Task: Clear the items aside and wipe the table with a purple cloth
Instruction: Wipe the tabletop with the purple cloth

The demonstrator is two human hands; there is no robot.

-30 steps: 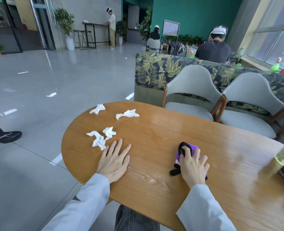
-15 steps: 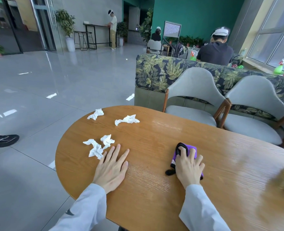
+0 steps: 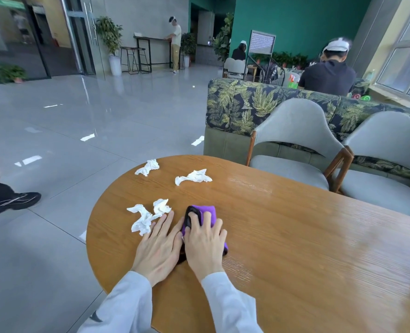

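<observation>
On the rounded wooden table [image 3: 283, 236], my right hand [image 3: 204, 246] presses down on a purple cloth with a black edge [image 3: 207, 212], fingers curled over it. My left hand [image 3: 158, 246] lies flat right beside it, fingers together, with its fingertips touching the nearest crumpled white tissue [image 3: 142, 219]. A second tissue [image 3: 162, 206] lies just beyond that one. Two more tissues, one at the left [image 3: 147, 167] and one to its right [image 3: 193, 177], sit near the table's far edge.
Two grey chairs, a nearer one [image 3: 293, 150] and another [image 3: 386, 169] to its right, stand at the table's far side in front of a leaf-patterned sofa [image 3: 247, 104]. A person's black shoe [image 3: 14, 200] is on the floor at the left. Other people sit and stand farther back.
My right hand has slid the purple cloth leftward across the table until it rests against my left hand. The left hand stayed flat by the tissues.
</observation>
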